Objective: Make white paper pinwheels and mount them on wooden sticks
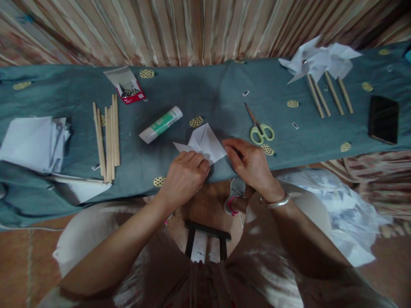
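A piece of white paper (210, 143), cut and partly folded, lies near the front edge of the cloth-covered table. My left hand (188, 173) is closed on its near left side, fingers curled over the paper. With thumb and forefinger, my right hand (248, 162) pinches the paper's right corner. A glue stick (162, 124) with a green label lies beyond my left hand. Just past my right hand are scissors (259, 128) with light green handles, their blades together and pointing away. What my left fingertips do under the paper is hidden.
Finished paper pinwheels (316, 60) on sticks lie at the back right, near a black phone (383, 119). On the left are wooden sticks (111, 141), a stack of white paper (28, 143) and a red box (130, 92) of metal pins. A plastic bag (343, 214) hangs below right.
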